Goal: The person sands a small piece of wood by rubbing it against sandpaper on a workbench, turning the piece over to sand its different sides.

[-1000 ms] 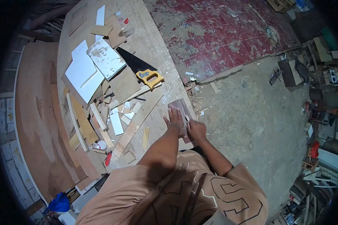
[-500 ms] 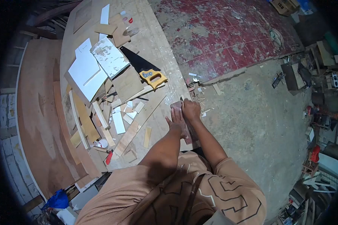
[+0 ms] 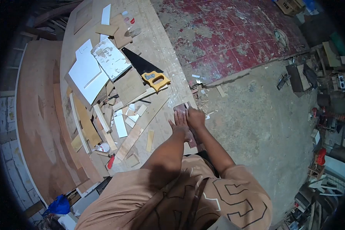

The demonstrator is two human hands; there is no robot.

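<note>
My left hand (image 3: 181,123) lies flat on a reddish-brown wooden board (image 3: 180,107) at the bench's right edge, its fingers stretched out and pressing down. Against the board's right side, my right hand (image 3: 196,118) is closed. A small pale bit shows at its fingertips, but what it grips is hidden. Beyond both hands, a handsaw (image 3: 156,79) with a yellow handle and black blade rests on the wooden workbench (image 3: 163,46).
White panels (image 3: 86,73), a paint-worn white block (image 3: 111,57) and several wood offcuts (image 3: 128,143) cover the bench's left part. A curved plywood sheet (image 3: 38,115) stands farther left. Concrete floor (image 3: 253,126) lies to the right, with cluttered boxes and tools (image 3: 329,122) beyond.
My right hand has slid a little toward my body along the board's right side. My left hand stays in about the same place on the board.
</note>
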